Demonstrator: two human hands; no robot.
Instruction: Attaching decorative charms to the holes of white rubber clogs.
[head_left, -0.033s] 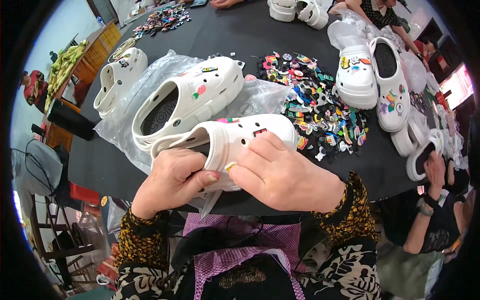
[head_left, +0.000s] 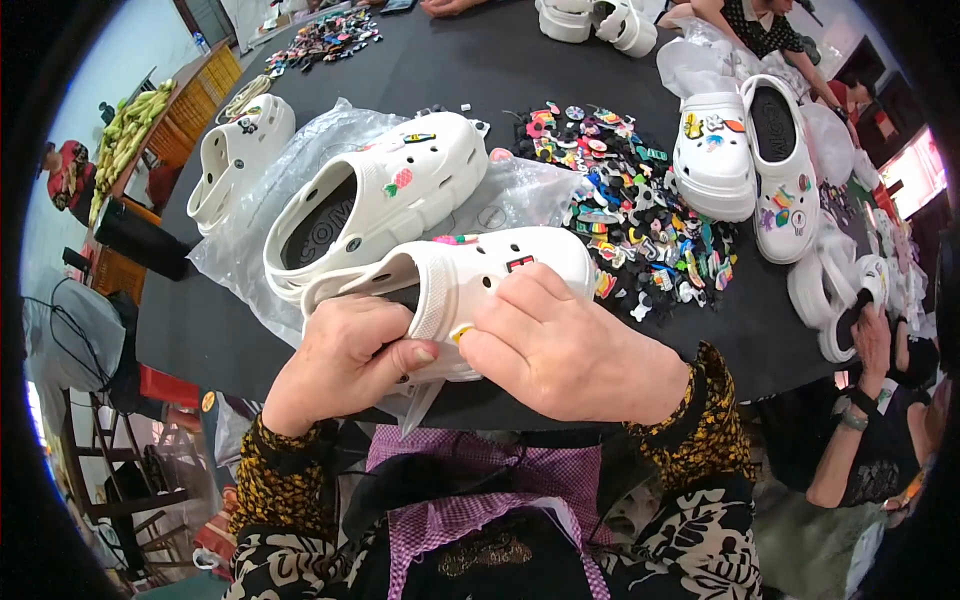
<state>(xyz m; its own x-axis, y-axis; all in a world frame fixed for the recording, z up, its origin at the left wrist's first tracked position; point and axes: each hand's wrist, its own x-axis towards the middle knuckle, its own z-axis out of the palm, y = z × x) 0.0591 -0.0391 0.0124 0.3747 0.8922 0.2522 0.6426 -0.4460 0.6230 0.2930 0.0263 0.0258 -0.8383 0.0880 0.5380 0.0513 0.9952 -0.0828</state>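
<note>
White clog (head_left: 455, 285) in both hands (head_left: 570, 355)

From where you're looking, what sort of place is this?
Probably a workshop: white clogs, a heap of colourful charms on a black table, and a co-worker's hand at another clog.

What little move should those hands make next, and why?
Perhaps the right hand should gently press the yellow charm against the white clog: that hand is right at the charm, whose seating can't be fully seen, and the left hand grips the clog by its opening, which should steady it.
</note>
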